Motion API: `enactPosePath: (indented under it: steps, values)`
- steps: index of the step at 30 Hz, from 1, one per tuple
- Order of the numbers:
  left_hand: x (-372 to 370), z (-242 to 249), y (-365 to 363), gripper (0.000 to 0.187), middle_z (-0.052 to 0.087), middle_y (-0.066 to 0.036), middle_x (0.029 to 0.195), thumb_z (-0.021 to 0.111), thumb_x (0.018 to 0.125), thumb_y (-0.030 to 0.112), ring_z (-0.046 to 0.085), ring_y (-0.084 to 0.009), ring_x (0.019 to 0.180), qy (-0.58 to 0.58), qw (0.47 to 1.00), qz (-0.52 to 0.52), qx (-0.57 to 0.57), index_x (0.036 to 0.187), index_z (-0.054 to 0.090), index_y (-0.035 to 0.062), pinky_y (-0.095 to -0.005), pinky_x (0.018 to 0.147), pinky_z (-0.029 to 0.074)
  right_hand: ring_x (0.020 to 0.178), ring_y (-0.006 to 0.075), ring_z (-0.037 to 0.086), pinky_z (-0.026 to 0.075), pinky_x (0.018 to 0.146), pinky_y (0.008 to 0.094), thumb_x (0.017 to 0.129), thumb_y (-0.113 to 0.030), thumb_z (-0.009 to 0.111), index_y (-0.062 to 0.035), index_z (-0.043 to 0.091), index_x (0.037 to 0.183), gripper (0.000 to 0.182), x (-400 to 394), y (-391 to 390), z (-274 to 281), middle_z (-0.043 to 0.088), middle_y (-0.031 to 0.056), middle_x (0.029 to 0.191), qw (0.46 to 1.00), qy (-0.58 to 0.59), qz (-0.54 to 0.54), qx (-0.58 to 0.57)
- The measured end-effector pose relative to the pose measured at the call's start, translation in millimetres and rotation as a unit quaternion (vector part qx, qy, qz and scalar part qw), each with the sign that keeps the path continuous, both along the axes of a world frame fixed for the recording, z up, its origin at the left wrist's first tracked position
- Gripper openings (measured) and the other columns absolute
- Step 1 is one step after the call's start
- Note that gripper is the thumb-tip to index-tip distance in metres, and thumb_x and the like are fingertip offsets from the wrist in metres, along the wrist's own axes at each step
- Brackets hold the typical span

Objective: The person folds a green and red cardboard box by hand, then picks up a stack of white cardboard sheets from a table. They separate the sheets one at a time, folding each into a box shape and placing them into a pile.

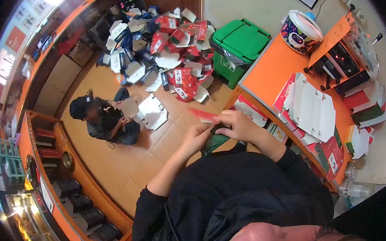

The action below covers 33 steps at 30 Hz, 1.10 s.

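Observation:
A red and white folding carton (203, 115), smeared by motion, is pinched between my two hands in front of my chest. My left hand (196, 138) has its fingers closed at the carton's near edge. My right hand (236, 123) grips the same edge from the right, with fingers curled and the thumb pointing left. The part of the carton under the fingers is hidden. To the right, flattened white and red cartons (312, 109) lie stacked on the orange desk (269, 76).
Red, white and dark blue boxes (176, 54) are heaped on the floor ahead. A green bin (237, 49) stands beside them. A person (106, 118) sits on the floor at left, holding a cardboard piece near a white unfolded carton (152, 112). An orange shelf unit (77, 175) lines the left.

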<state>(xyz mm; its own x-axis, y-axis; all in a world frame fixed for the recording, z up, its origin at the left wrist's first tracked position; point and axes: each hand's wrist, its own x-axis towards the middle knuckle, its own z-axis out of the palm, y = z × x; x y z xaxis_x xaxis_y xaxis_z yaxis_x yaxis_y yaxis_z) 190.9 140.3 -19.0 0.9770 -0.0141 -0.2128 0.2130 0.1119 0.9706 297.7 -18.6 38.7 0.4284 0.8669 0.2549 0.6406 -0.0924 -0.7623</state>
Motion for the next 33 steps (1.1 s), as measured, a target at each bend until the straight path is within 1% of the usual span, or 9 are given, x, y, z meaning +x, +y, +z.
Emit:
enactPosePath:
  steps: [5, 7, 11, 17, 21, 25, 26, 27, 33]
  values:
    - [12.3, -4.4, -3.2, 0.03, 0.054, -0.008, 0.104, 0.041, 0.087, 0.009, 0.056, -0.0161, 0.086, -0.073, 0.952, 0.26, -0.145, 0.117, 0.043, 0.0023, -0.0282, 0.073, 0.047, 0.101, 0.0282, 0.049, 0.036, 0.091, 0.0415, 0.066, -0.019, 0.072, -0.0116, 0.056, 0.11, 0.047, -8.8, 8.5, 10.2, 0.054, 0.0077, 0.108, 0.981, -0.173, -0.011, 0.09]
    - [11.7, 26.2, -5.0, 0.035, 0.052, -0.01, 0.11, 0.045, 0.088, 0.01, 0.058, -0.0204, 0.087, -0.068, 0.894, 0.253, -0.364, 0.122, 0.036, 0.007, -0.033, 0.074, 0.051, 0.114, 0.0319, 0.042, 0.033, 0.097, 0.0434, 0.065, -0.021, 0.073, -0.0123, 0.056, 0.113, 0.052, -11.7, 9.9, 0.1, 0.046, 0.0079, 0.122, 0.987, -0.149, 0.036, 0.039]
    - [9.8, 21.5, -5.3, 0.038, 0.052, -0.011, 0.109, 0.048, 0.088, 0.012, 0.06, -0.0231, 0.086, -0.087, 0.868, 0.227, -0.432, 0.123, 0.032, 0.0104, -0.0361, 0.072, 0.053, 0.124, 0.0354, 0.033, 0.034, 0.097, 0.0438, 0.068, -0.026, 0.07, -0.0111, 0.048, 0.123, 0.061, -10.8, 15.0, -14.5, 0.037, 0.0144, 0.132, 0.976, -0.214, -0.011, 0.041]
    - [6.0, 22.6, -7.9, 0.023, 0.057, -0.007, 0.092, 0.05, 0.086, 0.008, 0.057, -0.0119, 0.076, -0.123, 0.96, 0.25, -0.011, 0.107, 0.042, 0.0009, -0.0239, 0.067, 0.046, 0.122, 0.0396, 0.033, 0.033, 0.097, 0.0433, 0.079, -0.028, 0.058, -0.0112, 0.048, 0.124, 0.049, -5.4, 20.0, -21.5, 0.019, 0.0206, 0.141, 0.982, -0.184, 0.009, 0.041]
    - [4.2, -6.8, -5.1, 0.015, 0.06, -0.014, 0.085, 0.049, 0.085, 0.01, 0.06, -0.0262, 0.078, -0.195, 0.93, 0.258, 0.175, 0.096, 0.051, -0.0005, -0.0356, 0.065, 0.046, 0.112, 0.0368, 0.045, 0.037, 0.092, 0.039, 0.085, -0.03, 0.053, -0.0087, 0.051, 0.121, 0.042, -6.0, 36.8, -32.6, 0.017, 0.0254, 0.14, 0.972, -0.228, -0.049, 0.008]
    - [7.7, -51.3, 19.2, 0.012, 0.06, -0.013, 0.085, 0.049, 0.085, 0.009, 0.061, -0.0243, 0.077, -0.19, 0.935, 0.269, 0.134, 0.093, 0.054, 0.0018, -0.0349, 0.063, 0.047, 0.119, 0.0395, 0.037, 0.033, 0.096, 0.0412, 0.082, -0.021, 0.055, -0.013, 0.052, 0.121, 0.04, 0.8, 38.8, -26.9, 0.014, 0.0237, 0.142, 0.985, -0.136, 0.061, 0.087]
    - [-0.4, 5.3, 17.9, 0.024, 0.056, -0.011, 0.097, 0.047, 0.087, 0.005, 0.059, -0.0161, 0.082, 0.039, 0.97, 0.241, -0.008, 0.11, 0.039, 0.0009, -0.0284, 0.068, 0.053, 0.123, 0.0417, 0.031, 0.032, 0.098, 0.0427, 0.078, -0.018, 0.058, -0.016, 0.052, 0.122, 0.044, 0.9, 37.5, -25.4, 0.014, 0.0224, 0.142, 0.981, -0.111, 0.122, 0.102]
    - [-2.9, 18.1, 10.5, 0.024, 0.057, -0.011, 0.095, 0.048, 0.087, 0.005, 0.059, -0.0149, 0.08, -0.063, 0.942, 0.309, -0.115, 0.109, 0.04, -0.0001, -0.027, 0.067, 0.051, 0.123, 0.0417, 0.031, 0.032, 0.098, 0.0427, 0.078, -0.018, 0.058, -0.016, 0.052, 0.122, 0.044, -1.9, 38.8, -27.9, 0.014, 0.0224, 0.142, 0.981, -0.111, 0.123, 0.104]
    - [-11.7, -1.4, 6.5, 0.02, 0.057, -0.009, 0.086, 0.046, 0.087, 0.004, 0.057, -0.0126, 0.08, -0.097, 0.964, 0.247, 0.031, 0.106, 0.041, -0.0017, -0.0248, 0.066, 0.048, 0.108, 0.0393, 0.044, 0.039, 0.089, 0.0407, 0.081, -0.019, 0.056, -0.0166, 0.046, 0.126, 0.046, -19.2, 62.8, -35.2, 0.019, 0.0205, 0.141, 0.982, -0.188, -0.032, 0.015]
